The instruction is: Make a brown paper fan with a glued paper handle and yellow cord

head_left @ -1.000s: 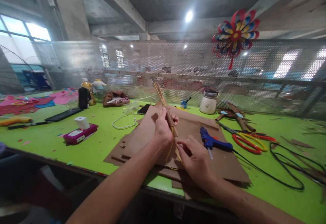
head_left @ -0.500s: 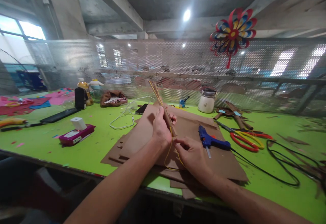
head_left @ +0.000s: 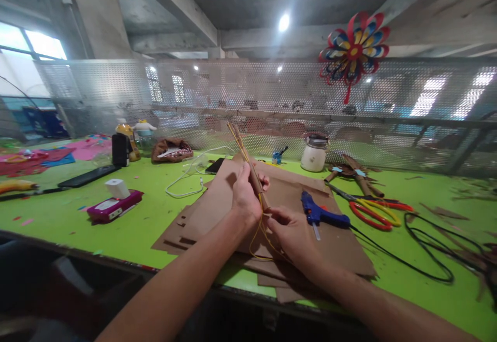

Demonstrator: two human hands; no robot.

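Note:
A narrow roll of brown cardboard (head_left: 254, 180) slants up and away, with thin yellow wire (head_left: 239, 147) running along it and sticking out at its top. My left hand (head_left: 245, 194) is wrapped round its middle. At the lower end, my right hand (head_left: 289, 228) pinches the roll's edge between thumb and fingers; exactly what lies between the fingertips is partly hidden. A loop of the yellow wire hangs below, between my hands. Underneath lie stacked brown cardboard sheets (head_left: 212, 197). A blue glue gun (head_left: 324, 215) rests on them, right of my right hand.
On the green table (head_left: 132, 243), scissors (head_left: 373, 213) with red and yellow handles and a black cable (head_left: 417, 269) lie right. A white jar (head_left: 313, 153) stands at the back. Left are a magenta box (head_left: 114, 206), a black phone-like slab (head_left: 89, 176) and a white cable (head_left: 182, 194).
My right fingertips have moved up slightly and closed in on the roll's lower end. My left hand keeps its hold; the view has shifted a little.

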